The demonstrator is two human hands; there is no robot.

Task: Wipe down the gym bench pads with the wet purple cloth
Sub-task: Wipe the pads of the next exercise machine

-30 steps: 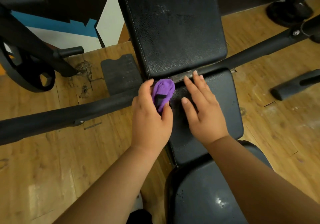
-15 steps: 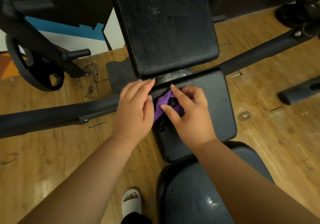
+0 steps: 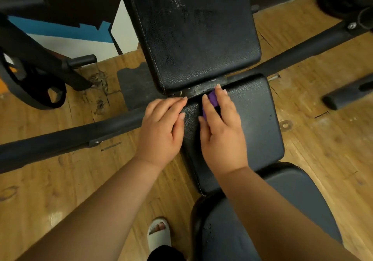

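The gym bench has a worn black back pad, a smaller middle pad and a rounded near pad. The purple cloth lies on the far left part of the middle pad, mostly hidden. My right hand presses flat on it with straight fingers, and purple shows between the fingers. My left hand rests flat on that pad's left edge, its fingertips near the metal gap between the pads. It holds nothing.
A black frame bar runs across under the bench over the wooden floor. A weight plate leans at the left, with a dark mat beside the bench. A black roller lies at the right. My foot in a white slipper stands below.
The cloth went from my left hand to my right, which now lies flat over it nearer the pad's far edge. My left hand let go and slid left.
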